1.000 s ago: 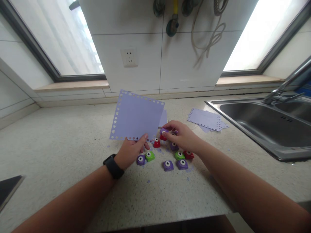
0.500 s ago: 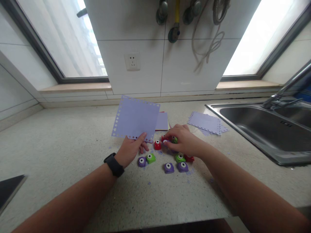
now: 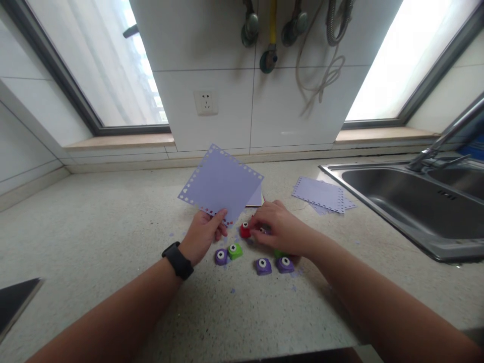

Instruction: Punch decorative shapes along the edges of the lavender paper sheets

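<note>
A lilac paper sheet [image 3: 223,181] with small shapes punched along its edges is pinched by its near corner in my left hand [image 3: 206,233], tilted above the counter. My right hand [image 3: 278,227] has its thumb and fingers curled at a red punch [image 3: 245,230], touching or nearly touching it, and it partly covers other punches. Nearer to me lie a purple punch [image 3: 221,256] beside a green punch [image 3: 235,250], and two more purple punches [image 3: 263,266] [image 3: 285,264]. A green one shows partly under my right hand.
More punched lilac sheets [image 3: 319,194] lie at the right, beside a steel sink [image 3: 401,201] with a faucet [image 3: 427,154]. A paper stack [image 3: 255,197] sits behind the held sheet. Tiny paper bits are scattered on the counter [image 3: 113,227]. A dark panel [image 3: 17,302] is at the left edge.
The held sheet has turned so that a corner points away from me. My right hand has moved a little left and nearer to me, to the red punch.
</note>
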Motion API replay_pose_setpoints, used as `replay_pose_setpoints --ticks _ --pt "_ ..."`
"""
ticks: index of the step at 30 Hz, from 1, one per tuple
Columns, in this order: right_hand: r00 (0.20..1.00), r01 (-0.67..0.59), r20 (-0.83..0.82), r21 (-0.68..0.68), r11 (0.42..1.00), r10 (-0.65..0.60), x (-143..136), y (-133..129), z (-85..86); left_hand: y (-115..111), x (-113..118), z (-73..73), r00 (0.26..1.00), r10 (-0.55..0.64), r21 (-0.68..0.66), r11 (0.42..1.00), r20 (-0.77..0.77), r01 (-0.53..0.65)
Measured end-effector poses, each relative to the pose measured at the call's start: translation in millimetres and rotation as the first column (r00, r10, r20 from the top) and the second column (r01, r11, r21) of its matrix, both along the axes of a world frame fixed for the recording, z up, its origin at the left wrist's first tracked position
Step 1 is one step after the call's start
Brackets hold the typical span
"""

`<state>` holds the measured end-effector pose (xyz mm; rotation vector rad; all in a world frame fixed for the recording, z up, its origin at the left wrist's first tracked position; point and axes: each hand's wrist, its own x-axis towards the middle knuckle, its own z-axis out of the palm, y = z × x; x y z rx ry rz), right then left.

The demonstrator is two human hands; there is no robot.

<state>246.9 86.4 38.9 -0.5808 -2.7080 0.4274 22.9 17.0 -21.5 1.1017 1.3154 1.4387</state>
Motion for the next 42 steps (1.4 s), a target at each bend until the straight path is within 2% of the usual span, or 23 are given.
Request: replay_pose_setpoints --ticks 8,16,21,25,27,29,32,34,38,40,42 --pt "0.989 -0.119 0.103 0.125 0.985 0.106 -16 -11 -4.0 2 1 -5.4 0.994 0.065 0.019 0.998 0.090 -0.067" --pt "0.970 -0.212 0.148 0.138 0.968 0.192 -25 -14 -9.2 3 3 -6.0 0.976 0.075 0.026 0.996 0.203 -0.082" --pt "0.973 -0.206 0.118 0.060 0.977 0.198 -26 -12 -8.6 2 4 -5.2 0.974 0.061 0.039 0.997 0.217 -0.071" --pt "0.978 -0.203 0.046 -0.039 0.978 0.205 -18 -10 0.9 2 4 -5.9 0.973 0.082 0.027 0.996 0.213 -0.090" --pt "0.986 -0.168 -0.018 -0.138 0.976 0.167 -10 -8 6.4 2 3 -7.2 0.974 0.087 0.017 0.996 0.211 -0.092" --pt "0.994 -0.071 -0.096 -0.247 0.966 0.049 -2 -4 9.5 3 3 -8.5 0.972 0.088 0.007 0.996 0.216 -0.092" --pt "0.952 0.009 -0.268 -0.463 0.886 -0.150 6 5 7.2 4 3 -9.4 0.968 0.097 -0.007 0.995 0.231 -0.098" --pt "0.897 -0.033 -0.376 -0.585 0.811 -0.234 8 11 2.5 4 3 -9.3 0.966 0.113 -0.015 0.994 0.234 -0.113" --pt "0.827 -0.130 -0.426 -0.780 0.612 -0.367 1 16 -7.1 5 4 -9.2 0.958 0.137 -0.013 0.990 0.253 -0.138" --pt "0.785 -0.188 -0.451 -0.827 0.530 -0.425 -3 17 -10.5 6 4 -10.0 0.956 0.128 -0.002 0.991 0.264 -0.132" --pt "0.741 -0.229 -0.469 -0.849 0.476 -0.480 -5 19 -12.8 7 3 -10.9 0.958 0.113 0.004 0.993 0.265 -0.118"
